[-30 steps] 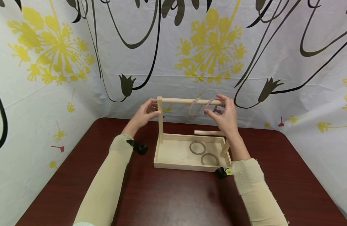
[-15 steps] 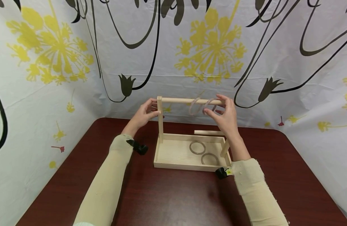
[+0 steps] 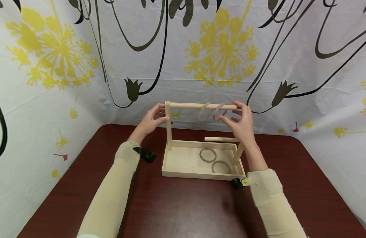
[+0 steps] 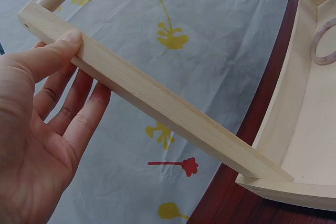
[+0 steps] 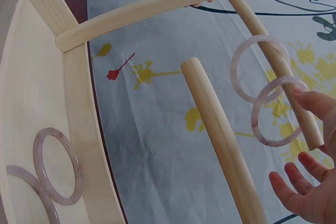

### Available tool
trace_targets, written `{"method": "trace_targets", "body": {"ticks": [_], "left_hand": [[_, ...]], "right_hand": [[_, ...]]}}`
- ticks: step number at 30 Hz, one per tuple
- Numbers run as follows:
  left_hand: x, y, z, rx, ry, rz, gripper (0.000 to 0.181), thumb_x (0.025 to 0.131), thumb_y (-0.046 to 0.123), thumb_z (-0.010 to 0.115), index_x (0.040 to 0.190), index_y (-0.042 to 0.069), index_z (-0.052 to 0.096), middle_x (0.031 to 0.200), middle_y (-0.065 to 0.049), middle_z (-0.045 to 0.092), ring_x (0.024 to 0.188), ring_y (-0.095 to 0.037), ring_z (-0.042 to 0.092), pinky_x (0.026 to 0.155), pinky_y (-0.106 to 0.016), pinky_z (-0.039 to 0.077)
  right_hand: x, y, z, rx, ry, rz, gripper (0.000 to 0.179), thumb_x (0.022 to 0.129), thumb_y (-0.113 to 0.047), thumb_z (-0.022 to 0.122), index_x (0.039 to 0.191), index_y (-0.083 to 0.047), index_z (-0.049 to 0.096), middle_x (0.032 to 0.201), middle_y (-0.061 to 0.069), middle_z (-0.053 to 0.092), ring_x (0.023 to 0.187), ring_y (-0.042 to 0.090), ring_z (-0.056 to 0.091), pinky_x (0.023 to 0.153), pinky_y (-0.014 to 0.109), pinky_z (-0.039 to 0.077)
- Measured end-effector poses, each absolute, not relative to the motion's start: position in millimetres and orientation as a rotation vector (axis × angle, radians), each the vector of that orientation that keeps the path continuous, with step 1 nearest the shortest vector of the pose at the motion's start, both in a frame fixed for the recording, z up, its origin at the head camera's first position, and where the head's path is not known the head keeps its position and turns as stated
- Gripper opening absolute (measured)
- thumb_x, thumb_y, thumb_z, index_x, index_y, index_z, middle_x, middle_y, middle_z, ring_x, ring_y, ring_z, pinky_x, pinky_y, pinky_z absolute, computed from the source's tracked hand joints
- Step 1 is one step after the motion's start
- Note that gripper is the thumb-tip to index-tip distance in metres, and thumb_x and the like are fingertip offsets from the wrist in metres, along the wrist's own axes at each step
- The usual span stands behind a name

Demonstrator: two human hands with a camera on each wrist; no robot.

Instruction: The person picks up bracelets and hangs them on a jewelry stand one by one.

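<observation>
A wooden stand with a tray base (image 3: pixel 183 174) has an upper rod (image 5: pixel 252 18) at the top of its left post (image 4: pixel 157 100). My left hand (image 3: pixel 153 118) grips that post near its top, thumb in front and fingers behind. Two pale pinkish translucent bangles hang on the upper rod: one bangle (image 5: pixel 234 72) further in, the other bangle (image 5: pixel 256 124) nearer the free end. My right hand (image 3: pixel 244 124) is beside that end with its fingers spread, the thumb tip overlapping the nearer bangle in the right wrist view. Nothing is held in its fingers.
Two more bangles lie in the tray, the rear bangle (image 3: pixel 201 158) and the front bangle (image 3: pixel 213 168). A lower rod (image 3: pixel 220 139) extends left from the short right post (image 3: pixel 238 154). The dark red table (image 3: pixel 183 205) meets a patterned white curtain (image 3: pixel 183 66) behind.
My right hand has let go of the outer bangle and shifted right, away from it. That bangle now hangs on the rod, slightly further left. The left hand stays on the post.
</observation>
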State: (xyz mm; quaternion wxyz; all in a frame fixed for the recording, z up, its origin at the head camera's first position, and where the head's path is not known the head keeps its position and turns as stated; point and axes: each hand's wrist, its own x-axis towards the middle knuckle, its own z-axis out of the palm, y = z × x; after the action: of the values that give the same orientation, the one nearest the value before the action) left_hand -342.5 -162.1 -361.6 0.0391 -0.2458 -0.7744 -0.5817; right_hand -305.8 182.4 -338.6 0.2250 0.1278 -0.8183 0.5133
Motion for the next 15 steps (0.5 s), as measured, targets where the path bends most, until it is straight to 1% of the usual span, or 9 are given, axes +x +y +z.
{"method": "trace_targets", "body": {"ticks": [6, 10, 15], "left_hand": [[-342, -162, -361, -0.743, -2.384, -1.770, 0.040, 0.098, 0.003, 0.060, 0.135, 0.000, 0.047, 0.125, -0.023, 0.055, 0.111, -0.033, 0.058, 0.092, -0.038, 0.051], [-342, -162, -361, -0.743, -2.379, -1.786, 0.040, 0.098, 0.003, 0.060, 0.135, 0.000, 0.048, 0.125, -0.024, 0.054, 0.111, -0.034, 0.057, 0.092, -0.038, 0.051], [-343, -162, -362, -0.745, -2.375, -1.796, 0.040, 0.098, 0.003, 0.060, 0.136, -0.001, 0.047, 0.126, -0.024, 0.054, 0.111, -0.033, 0.057, 0.091, -0.034, 0.051]], "right_hand": [[-302, 187, -339, 0.349, -2.264, 1.411, 0.073, 0.087, -0.024, 0.079, 0.148, -0.010, 0.041, 0.147, 0.019, 0.037, 0.129, 0.038, 0.048, 0.104, 0.055, 0.047], [-301, 191, -340, 0.342, -2.266, 1.403, 0.074, 0.088, -0.023, 0.078, 0.149, -0.008, 0.039, 0.145, 0.020, 0.039, 0.129, 0.038, 0.049, 0.104, 0.055, 0.047], [-300, 194, -342, 0.315, -2.261, 1.407, 0.072, 0.088, -0.022, 0.078, 0.148, -0.009, 0.040, 0.142, 0.020, 0.040, 0.130, 0.038, 0.049, 0.104, 0.055, 0.047]]}}
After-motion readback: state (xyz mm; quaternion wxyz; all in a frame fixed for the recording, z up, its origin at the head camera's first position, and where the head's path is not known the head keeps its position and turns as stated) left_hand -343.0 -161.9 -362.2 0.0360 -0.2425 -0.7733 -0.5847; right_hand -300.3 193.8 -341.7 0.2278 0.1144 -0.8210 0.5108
